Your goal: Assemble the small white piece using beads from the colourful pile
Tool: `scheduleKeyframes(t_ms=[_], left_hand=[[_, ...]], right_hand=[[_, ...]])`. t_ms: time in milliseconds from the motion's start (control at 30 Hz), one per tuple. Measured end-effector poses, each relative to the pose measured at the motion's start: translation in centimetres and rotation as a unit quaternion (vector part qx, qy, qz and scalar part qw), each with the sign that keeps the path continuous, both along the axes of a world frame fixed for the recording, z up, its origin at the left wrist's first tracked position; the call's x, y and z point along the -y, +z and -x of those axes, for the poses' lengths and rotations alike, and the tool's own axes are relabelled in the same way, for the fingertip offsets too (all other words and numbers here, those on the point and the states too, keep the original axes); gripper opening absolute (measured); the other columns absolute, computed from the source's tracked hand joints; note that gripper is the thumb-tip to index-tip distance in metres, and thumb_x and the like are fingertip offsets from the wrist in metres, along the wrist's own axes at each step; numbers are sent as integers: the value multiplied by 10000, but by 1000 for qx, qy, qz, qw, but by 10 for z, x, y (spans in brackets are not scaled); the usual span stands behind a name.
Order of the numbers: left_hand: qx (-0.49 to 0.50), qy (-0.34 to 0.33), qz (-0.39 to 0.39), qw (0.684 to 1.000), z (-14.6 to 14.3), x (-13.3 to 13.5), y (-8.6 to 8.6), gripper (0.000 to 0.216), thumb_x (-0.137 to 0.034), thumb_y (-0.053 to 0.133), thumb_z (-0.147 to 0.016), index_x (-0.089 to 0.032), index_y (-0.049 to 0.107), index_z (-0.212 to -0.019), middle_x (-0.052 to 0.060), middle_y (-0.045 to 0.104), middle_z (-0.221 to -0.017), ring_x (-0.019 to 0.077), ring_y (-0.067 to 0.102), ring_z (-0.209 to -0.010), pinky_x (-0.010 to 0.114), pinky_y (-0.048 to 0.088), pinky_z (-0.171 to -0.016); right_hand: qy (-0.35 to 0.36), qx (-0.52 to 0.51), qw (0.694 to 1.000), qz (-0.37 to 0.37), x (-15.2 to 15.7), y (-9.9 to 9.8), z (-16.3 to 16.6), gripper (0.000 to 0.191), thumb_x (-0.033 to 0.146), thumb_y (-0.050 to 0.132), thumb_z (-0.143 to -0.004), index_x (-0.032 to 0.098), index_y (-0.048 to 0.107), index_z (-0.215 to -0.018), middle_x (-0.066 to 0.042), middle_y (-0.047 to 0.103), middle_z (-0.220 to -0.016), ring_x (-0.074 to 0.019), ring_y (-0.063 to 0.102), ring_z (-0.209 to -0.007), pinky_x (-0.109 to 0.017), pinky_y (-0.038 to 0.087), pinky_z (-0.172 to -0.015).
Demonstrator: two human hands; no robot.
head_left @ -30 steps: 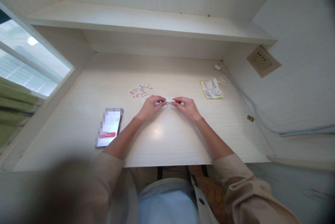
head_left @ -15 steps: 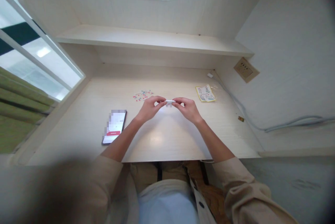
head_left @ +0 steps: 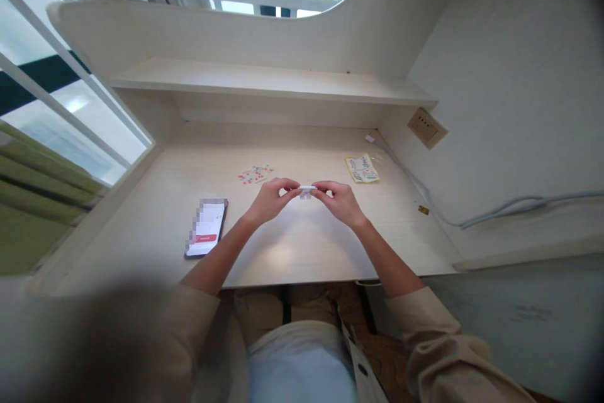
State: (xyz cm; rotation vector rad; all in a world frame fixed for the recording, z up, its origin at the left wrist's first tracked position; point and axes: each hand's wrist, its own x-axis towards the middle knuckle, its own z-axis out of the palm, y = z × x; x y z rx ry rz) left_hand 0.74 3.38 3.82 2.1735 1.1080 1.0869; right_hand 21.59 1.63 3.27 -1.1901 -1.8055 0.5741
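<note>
Between my two hands, above the middle of the desk (head_left: 302, 258), is a small white piece (head_left: 307, 188) with a flat top and stubby, paler parts below it. Its exact kind is too small to make out. My left hand (head_left: 274, 199) pinches its left end between thumb and fingers. The right end is pinched the same way by my right hand (head_left: 340, 202). Just beyond my left hand lies a scatter of tiny pink, red, blue and white pieces (head_left: 255, 174).
A phone (head_left: 207, 227) with a lit screen lies beside my left forearm. Back right is a yellow-edged printed sheet (head_left: 362, 169). Grey cables (head_left: 425, 192) run along the right wall below a socket (head_left: 427, 127). A shelf (head_left: 274, 83) spans the back.
My view has shifted and tilted slightly, so the desk and wall sit differently in it. Both hands keep their pinch on the small white piece.
</note>
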Motion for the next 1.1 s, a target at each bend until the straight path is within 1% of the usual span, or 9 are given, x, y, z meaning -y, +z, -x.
scheduleKeyframes(t_ms=[167,333,433,600,700,800,933,1100], left_hand=[[-3,2,4,1000,1,5,0,193,-354,570,-840,-204,680,-895,25,699,-847,145,598,-777,271,445,-721],[-3,-1,45,999,3,26,-6,213,-383,556,-847,-220,674,-915,26,689,-874,159,606,-828,278,459,-728],[-8,-19,69,997,6,46,-14,201,-376,556,-848,-225,671,-916,28,685,-897,162,606,-843,276,469,-728],[-29,-42,88,995,12,74,-35,180,-345,546,-857,-225,668,-914,33,683,-897,167,599,-853,302,466,-788],[-46,-46,101,993,14,81,-43,176,-339,545,-855,-224,666,-911,34,682,-892,173,598,-853,317,464,-803],[-54,-42,110,992,14,82,-46,182,-346,545,-853,-224,665,-915,35,681,-894,177,598,-856,322,463,-808],[-61,-53,105,991,2,83,-46,187,-346,539,-857,-223,665,-920,34,681,-890,175,597,-850,315,462,-804],[-82,-82,82,990,-33,83,-48,183,-334,548,-855,-214,674,-913,24,699,-884,164,601,-838,295,449,-803]], right_hand=[[-5,12,1000,-1,3,-1,0,240,375,621,-802,195,703,-938,-42,713,-861,-160,635,-764,-277,485,-729],[8,36,999,-5,22,-1,-2,217,363,618,-811,204,700,-935,-41,713,-852,-163,642,-779,-276,483,-722],[23,61,998,5,40,-7,-4,196,350,615,-819,211,698,-930,-36,714,-841,-159,643,-763,-273,478,-715],[55,127,990,28,66,-24,-4,174,333,601,-835,218,703,-916,-41,722,-857,-165,647,-774,-289,467,-750],[71,144,986,37,73,-31,-2,181,336,588,-843,219,701,-923,-38,723,-855,-169,648,-782,-293,466,-749],[66,148,986,39,76,-34,-2,182,340,583,-847,221,697,-924,-36,722,-855,-174,646,-783,-303,464,-751],[45,151,987,43,82,-35,-11,181,342,574,-853,228,691,-930,-33,718,-844,-175,643,-773,-311,462,-750],[19,167,983,70,92,-41,-44,194,337,574,-851,229,682,-970,-38,714,-884,-189,647,-816,-321,476,-772]])
